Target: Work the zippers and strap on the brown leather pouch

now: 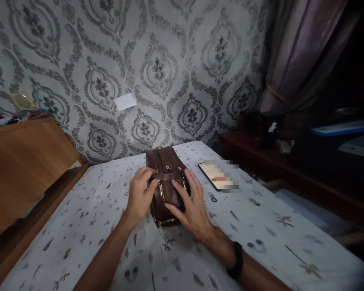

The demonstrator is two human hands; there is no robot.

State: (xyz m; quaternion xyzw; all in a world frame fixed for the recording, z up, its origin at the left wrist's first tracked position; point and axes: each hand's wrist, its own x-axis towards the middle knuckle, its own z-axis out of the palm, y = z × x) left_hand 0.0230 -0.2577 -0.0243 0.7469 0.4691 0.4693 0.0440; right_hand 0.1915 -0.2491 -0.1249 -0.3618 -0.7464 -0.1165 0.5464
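Observation:
A dark brown leather-look bag (171, 198) with gold zips lies on the patterned sheet in front of me. Its short carry handle (166, 176) arches across the top. My left hand (141, 192) is at the bag's left side, thumb and fingers closed on the left end of the handle. Over the right side of the bag, my right hand (194, 206) rests with its fingers apart, thumb and forefinger touching the top and the other fingers by the right edge. A dark band (237, 260) circles my right wrist. The fingertips on the bag's far sides are partly hidden.
A phone (216, 176) with a lit, partly blurred screen lies right of the bag on the sheet (109, 210). A wooden headboard-like panel (27, 161) stands at left. Patterned wallpaper (159, 68) is behind. A dark red table (261, 155) and a tied curtain (294, 56) are at right.

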